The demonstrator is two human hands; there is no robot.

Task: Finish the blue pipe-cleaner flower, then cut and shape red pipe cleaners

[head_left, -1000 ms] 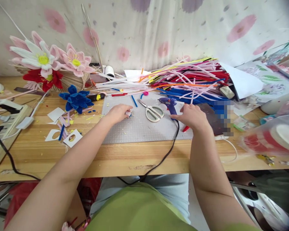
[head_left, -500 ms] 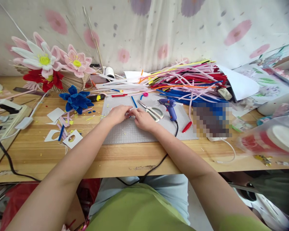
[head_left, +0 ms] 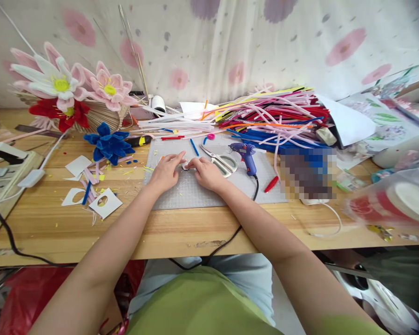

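Note:
My left hand rests over the grey cutting mat with its fingers stretched out and the thumb apart, holding nothing that I can see. Close beside it, my right hand has its fingers curled down onto a small whitish round piece, mostly covered by the fingertips. Scissors with pale handles lie just right of that hand. Beyond them is a purple hot glue gun. A short blue pipe cleaner lies behind my hands.
Bundled pipe cleaners spread along the back. At left stand fuzzy flowers, including a blue one, near cut white cards and a power strip. The glue gun's black cord crosses the front edge. A bagged cup stands right.
My left hand has drawn back slightly to the left and its fingers have spread. The small round piece now shows between the hands. My right hand has stayed nearly in place.

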